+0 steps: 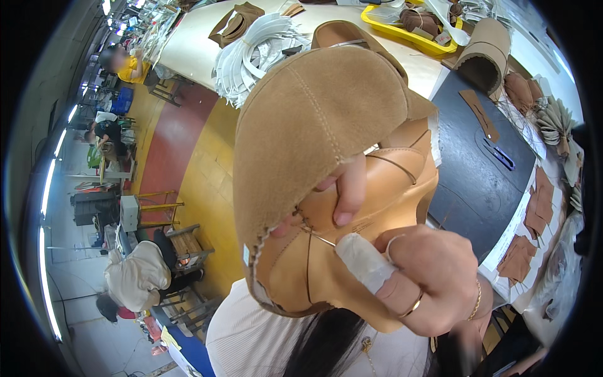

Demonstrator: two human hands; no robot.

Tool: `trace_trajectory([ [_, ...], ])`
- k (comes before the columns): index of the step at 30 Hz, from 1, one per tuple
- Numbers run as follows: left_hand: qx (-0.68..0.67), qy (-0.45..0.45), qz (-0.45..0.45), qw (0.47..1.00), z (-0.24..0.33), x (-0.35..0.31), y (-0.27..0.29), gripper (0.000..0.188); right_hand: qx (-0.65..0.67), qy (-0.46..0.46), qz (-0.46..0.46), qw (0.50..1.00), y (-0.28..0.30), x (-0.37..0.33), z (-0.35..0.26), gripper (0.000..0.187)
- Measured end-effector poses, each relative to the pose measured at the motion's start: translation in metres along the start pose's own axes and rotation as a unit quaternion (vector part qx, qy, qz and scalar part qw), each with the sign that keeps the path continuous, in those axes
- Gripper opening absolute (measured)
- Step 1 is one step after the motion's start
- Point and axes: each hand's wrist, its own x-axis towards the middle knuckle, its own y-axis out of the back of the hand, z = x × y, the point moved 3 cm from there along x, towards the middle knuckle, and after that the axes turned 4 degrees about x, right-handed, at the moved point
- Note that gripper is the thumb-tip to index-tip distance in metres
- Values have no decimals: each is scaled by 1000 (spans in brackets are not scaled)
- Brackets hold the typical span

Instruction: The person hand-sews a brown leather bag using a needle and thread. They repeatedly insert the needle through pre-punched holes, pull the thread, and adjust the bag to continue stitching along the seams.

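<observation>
A tan leather bag (389,188) fills the middle of the view, its brown suede side (314,107) curving over toward the left. My left hand (352,191) reaches from under that suede part, and its fingers grip the leather near a stitched edge; much of this hand is hidden. Lower right, my right hand (440,270), with a white-wrapped thumb and a gold ring, pinches a thin needle (322,239). The needle's far end meets the leather beside my left fingertips. Dark thread (309,270) runs down over the smooth leather from there.
White strips (257,53) lie bundled on the pale table behind the bag. A yellow tray (411,38) stands farther back. Right are a black mat (471,176) with small snips (499,154), a rolled tan piece (487,53) and brown leather pieces (518,257). Other people sit at left.
</observation>
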Motion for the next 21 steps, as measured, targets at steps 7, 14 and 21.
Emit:
trace_trajectory([
  [7,16,10,31,999,6,6,-6,12,-25,61,43,997,-20,-14,-8,39],
  [14,36,2,35,999,11,23,-8,17,-26,33,55,998,-13,-14,-8,47],
  [21,29,-71,12,997,-7,38,-6,18,-68,34,67,995,-8,-14,-10,48],
])
